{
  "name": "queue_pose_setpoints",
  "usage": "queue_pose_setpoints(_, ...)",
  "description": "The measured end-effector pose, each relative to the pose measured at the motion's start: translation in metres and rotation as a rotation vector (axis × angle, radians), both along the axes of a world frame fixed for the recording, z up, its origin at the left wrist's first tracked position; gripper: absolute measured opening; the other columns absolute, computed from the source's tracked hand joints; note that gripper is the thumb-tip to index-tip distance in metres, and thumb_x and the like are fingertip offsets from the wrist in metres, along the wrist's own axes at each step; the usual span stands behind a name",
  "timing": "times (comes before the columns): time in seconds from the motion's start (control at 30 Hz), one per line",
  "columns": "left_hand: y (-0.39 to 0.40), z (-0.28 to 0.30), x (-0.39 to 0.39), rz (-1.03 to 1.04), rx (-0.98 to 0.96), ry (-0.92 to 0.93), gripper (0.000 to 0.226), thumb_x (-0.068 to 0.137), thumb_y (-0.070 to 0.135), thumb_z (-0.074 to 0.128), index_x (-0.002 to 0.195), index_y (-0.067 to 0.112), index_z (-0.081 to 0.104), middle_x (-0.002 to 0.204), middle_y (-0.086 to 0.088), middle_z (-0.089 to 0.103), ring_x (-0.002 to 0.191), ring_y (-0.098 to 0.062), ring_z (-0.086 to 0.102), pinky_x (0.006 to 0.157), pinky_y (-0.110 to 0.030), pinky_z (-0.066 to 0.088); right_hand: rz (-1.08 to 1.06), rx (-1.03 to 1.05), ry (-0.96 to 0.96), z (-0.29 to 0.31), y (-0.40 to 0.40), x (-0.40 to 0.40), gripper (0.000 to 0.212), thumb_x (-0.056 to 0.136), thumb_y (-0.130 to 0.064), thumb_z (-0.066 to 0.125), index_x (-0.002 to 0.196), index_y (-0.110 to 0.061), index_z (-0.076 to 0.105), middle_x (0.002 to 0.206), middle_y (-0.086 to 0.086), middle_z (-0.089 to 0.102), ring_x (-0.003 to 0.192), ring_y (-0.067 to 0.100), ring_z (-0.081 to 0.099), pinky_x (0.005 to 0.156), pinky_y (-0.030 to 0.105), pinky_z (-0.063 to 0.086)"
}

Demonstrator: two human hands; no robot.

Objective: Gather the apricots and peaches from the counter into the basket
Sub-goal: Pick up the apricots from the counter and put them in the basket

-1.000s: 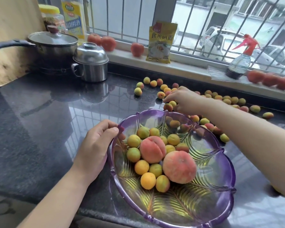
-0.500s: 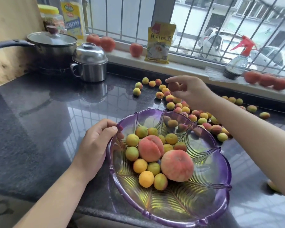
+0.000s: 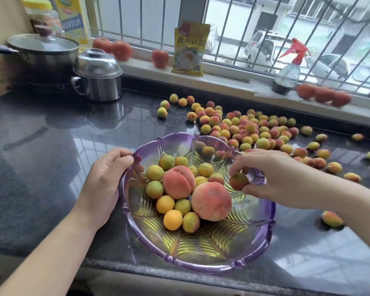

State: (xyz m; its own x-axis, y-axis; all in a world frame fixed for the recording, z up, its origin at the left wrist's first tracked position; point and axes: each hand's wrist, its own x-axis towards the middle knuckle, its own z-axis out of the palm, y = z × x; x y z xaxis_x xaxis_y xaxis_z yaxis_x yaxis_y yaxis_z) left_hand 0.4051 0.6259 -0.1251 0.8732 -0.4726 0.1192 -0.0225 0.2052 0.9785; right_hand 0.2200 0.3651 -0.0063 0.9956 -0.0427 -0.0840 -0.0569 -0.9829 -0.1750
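Note:
A purple glass basket (image 3: 201,263) stands at the counter's front edge. It holds two peaches (image 3: 211,201) and several apricots (image 3: 172,220). My left hand (image 3: 104,184) grips the basket's left rim, thumb over the edge. Over the basket's right side, my right hand (image 3: 271,176) pinches one red-green apricot (image 3: 238,181) between thumb and fingers. Many loose apricots (image 3: 250,129) lie scattered on the black counter behind and to the right of the basket. More peaches (image 3: 324,95) sit on the window sill.
A lidded pan (image 3: 45,52) and a steel pot (image 3: 98,75) stand at the back left. On the sill are a yellow packet (image 3: 189,50) and a spray bottle (image 3: 286,75). One apricot (image 3: 332,218) lies by my right forearm.
My right hand lifted one apricot from the pile and carried it back toward me, over the basket's right side. My left hand has kept its hold on the rim.

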Motion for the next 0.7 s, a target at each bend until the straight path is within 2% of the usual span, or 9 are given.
queue_pose_setpoints(0.13,-0.001,0.001,-0.001,0.004,-0.003,0.003,0.029,0.086,0.031,0.056,0.096,0.007,0.069,0.08,-0.007,0.074,0.076,-0.018,0.067,0.069,-0.023,0.056,0.0,-0.166,0.063,-0.011,0.003,0.007,0.032,0.088,-0.029,0.075,0.113,-0.042,0.059,0.098,-0.026,0.054,0.098,0.002,0.048,0.099,0.025,0.04)
queue_pose_setpoints(0.2,0.0,0.001,-0.001,0.001,-0.004,0.005,0.032,0.082,0.036,0.063,0.095,0.008,0.07,0.081,-0.008,0.075,0.077,-0.019,0.067,0.071,-0.027,0.056,0.006,-0.174,0.057,-0.013,0.007,0.011,0.031,0.089,-0.028,0.074,0.114,-0.039,0.059,0.101,-0.025,0.054,0.099,0.001,0.049,0.109,0.02,0.031)
queue_pose_setpoints(0.23,0.001,0.002,-0.001,-0.001,-0.001,0.002,0.036,0.079,0.041,0.065,0.094,0.01,0.071,0.082,-0.008,0.075,0.078,-0.019,0.068,0.073,-0.032,0.056,0.007,-0.182,0.055,-0.014,0.009,0.013,0.03,0.09,-0.028,0.073,0.115,-0.038,0.06,0.102,-0.025,0.053,0.099,0.0,0.047,0.107,0.016,0.026)
queue_pose_setpoints(0.3,0.001,0.003,-0.002,-0.002,0.002,0.001,0.035,0.079,0.041,0.065,0.094,0.01,0.071,0.083,-0.009,0.075,0.078,-0.019,0.068,0.076,-0.037,0.053,-0.003,-0.187,0.064,-0.016,0.012,0.016,0.031,0.09,-0.028,0.073,0.116,-0.036,0.059,0.102,-0.023,0.051,0.102,0.002,0.044,0.096,0.013,0.034)
queue_pose_setpoints(0.37,0.0,0.004,-0.003,0.004,-0.003,0.01,0.03,0.085,0.033,0.059,0.096,0.007,0.07,0.081,-0.007,0.074,0.077,-0.019,0.067,0.075,-0.036,0.053,-0.002,-0.204,0.08,-0.019,0.013,0.017,0.03,0.09,-0.029,0.072,0.116,-0.036,0.056,0.105,-0.021,0.052,0.106,0.007,0.043,0.083,0.012,0.034)
queue_pose_setpoints(0.47,-0.001,0.004,-0.004,0.012,0.009,0.01,0.03,0.087,0.031,0.055,0.097,0.006,0.069,0.081,-0.007,0.074,0.077,-0.019,0.067,0.076,-0.038,0.052,0.004,-0.233,0.098,-0.021,0.015,0.016,0.033,0.092,-0.027,0.07,0.119,-0.035,0.052,0.114,-0.018,0.054,0.112,0.009,0.042,0.083,0.011,0.027)
queue_pose_setpoints(0.57,0.001,0.004,-0.004,0.015,0.03,-0.001,0.031,0.088,0.032,0.055,0.098,0.007,0.07,0.085,-0.009,0.075,0.08,-0.022,0.068,0.08,-0.041,0.052,-0.007,-0.211,0.13,-0.014,0.014,0.014,0.04,0.091,-0.03,0.072,0.123,-0.038,0.05,0.111,-0.023,0.051,0.107,0.006,0.045,0.086,0.019,0.041)
queue_pose_setpoints(0.63,0.002,0.003,-0.004,0.02,0.041,-0.007,0.03,0.089,0.033,0.055,0.097,0.009,0.071,0.087,-0.011,0.076,0.081,-0.023,0.069,0.082,-0.043,0.052,-0.035,-0.158,0.129,-0.002,0.01,0.014,0.037,0.09,-0.028,0.073,0.115,-0.043,0.051,0.1,-0.028,0.05,0.097,-0.001,0.051,0.081,0.018,0.046)
queue_pose_setpoints(0.7,0.001,0.003,-0.003,0.026,0.044,-0.013,0.029,0.089,0.033,0.055,0.095,0.011,0.072,0.087,-0.011,0.075,0.081,-0.023,0.069,0.083,-0.044,0.052,-0.061,-0.099,-0.02,0.011,-0.001,0.021,0.026,0.088,-0.021,0.074,0.098,-0.039,0.058,0.094,-0.026,0.06,0.091,0.0,0.059,0.077,0.017,0.047)
